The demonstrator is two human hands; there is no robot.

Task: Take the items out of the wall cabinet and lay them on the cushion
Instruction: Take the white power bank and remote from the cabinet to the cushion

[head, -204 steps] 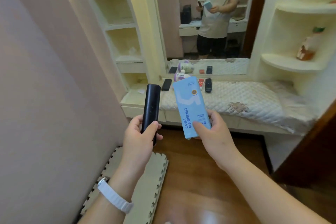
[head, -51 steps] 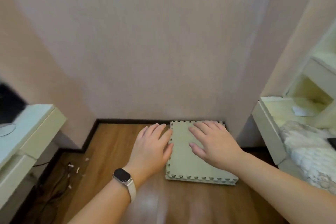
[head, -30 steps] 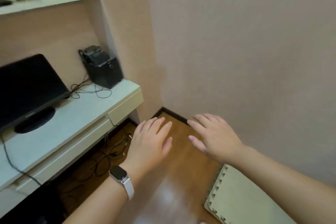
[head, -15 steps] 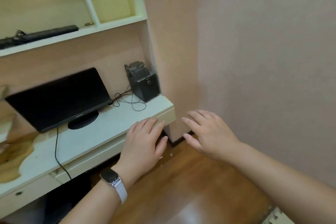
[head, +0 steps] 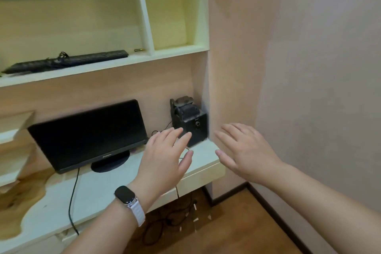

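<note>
While both arms reach out over the desk (head: 99, 187), the left hand (head: 165, 156), a watch (head: 125, 195) on its wrist, and the right hand (head: 245, 150) hover palm down with fingers straight and slightly spread, grasping nothing. Above them the wall cabinet (head: 148, 16) hangs open-fronted beside the pink wall (head: 309, 68); on its lowest shelf lie a long black keyboard (head: 68, 62) and, near its right end, a small gold-coloured cylinder (head: 139, 49). Below, a dark monitor (head: 88, 134) and a black speaker (head: 188, 121) stand on the desk, the speaker in the corner.
</note>
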